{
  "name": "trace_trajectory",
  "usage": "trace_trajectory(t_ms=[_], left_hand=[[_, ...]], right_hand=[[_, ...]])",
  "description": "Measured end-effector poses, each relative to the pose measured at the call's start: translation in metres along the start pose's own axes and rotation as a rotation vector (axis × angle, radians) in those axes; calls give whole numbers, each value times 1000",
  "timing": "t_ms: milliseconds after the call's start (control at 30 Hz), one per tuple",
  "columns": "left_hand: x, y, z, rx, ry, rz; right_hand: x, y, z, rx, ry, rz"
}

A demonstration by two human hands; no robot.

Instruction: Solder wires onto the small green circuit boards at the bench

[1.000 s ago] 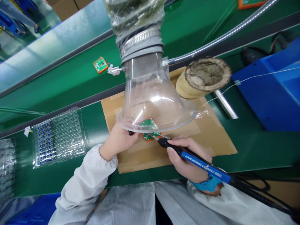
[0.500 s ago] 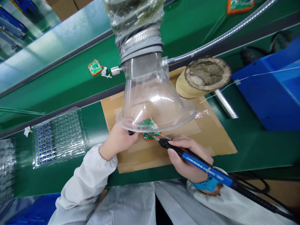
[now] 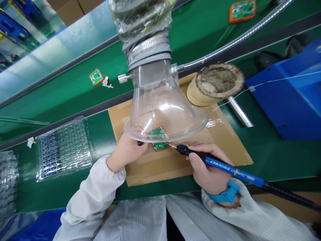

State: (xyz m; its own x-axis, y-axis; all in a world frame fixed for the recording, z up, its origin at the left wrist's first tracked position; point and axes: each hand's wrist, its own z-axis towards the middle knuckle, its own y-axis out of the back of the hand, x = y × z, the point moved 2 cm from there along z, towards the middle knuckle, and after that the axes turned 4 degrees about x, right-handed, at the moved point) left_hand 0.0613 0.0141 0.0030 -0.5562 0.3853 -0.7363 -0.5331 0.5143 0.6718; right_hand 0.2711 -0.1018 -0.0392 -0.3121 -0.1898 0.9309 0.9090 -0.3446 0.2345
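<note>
A small green circuit board with an orange rim (image 3: pixel 158 140) lies on a cardboard mat (image 3: pixel 220 140), partly under a clear funnel-shaped hood (image 3: pixel 163 107). My right hand (image 3: pixel 209 170) is closed round a blue soldering iron (image 3: pixel 233 171), whose tip rests at the board's right edge. A thin solder wire also runs through that hand toward the tip. My left hand (image 3: pixel 125 152) presses against the board's left side with fingers curled; its fingertips are hidden under the hood.
A clear blister tray of small blue parts (image 3: pixel 62 149) lies left of the mat. A dirty sponge holder (image 3: pixel 217 83) stands behind it, with a blue bin (image 3: pixel 288 100) at right. Circuit boards (image 3: pixel 96 77) (image 3: pixel 242 10) lie on the green conveyor belt.
My right hand and the iron's handle have swung right and flatter, the tip staying by the board. The boards on the belt have travelled left.
</note>
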Motion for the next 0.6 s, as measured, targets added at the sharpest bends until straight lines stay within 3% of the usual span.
trace_trajectory(t_ms=[500, 600], left_hand=[[-4, -2, -8, -40, 4, 168], [-4, 7, -13, 12, 54, 106]], right_hand=[[-5, 14, 12, -93, -12, 107], [-4, 18, 13, -102, -29, 89]])
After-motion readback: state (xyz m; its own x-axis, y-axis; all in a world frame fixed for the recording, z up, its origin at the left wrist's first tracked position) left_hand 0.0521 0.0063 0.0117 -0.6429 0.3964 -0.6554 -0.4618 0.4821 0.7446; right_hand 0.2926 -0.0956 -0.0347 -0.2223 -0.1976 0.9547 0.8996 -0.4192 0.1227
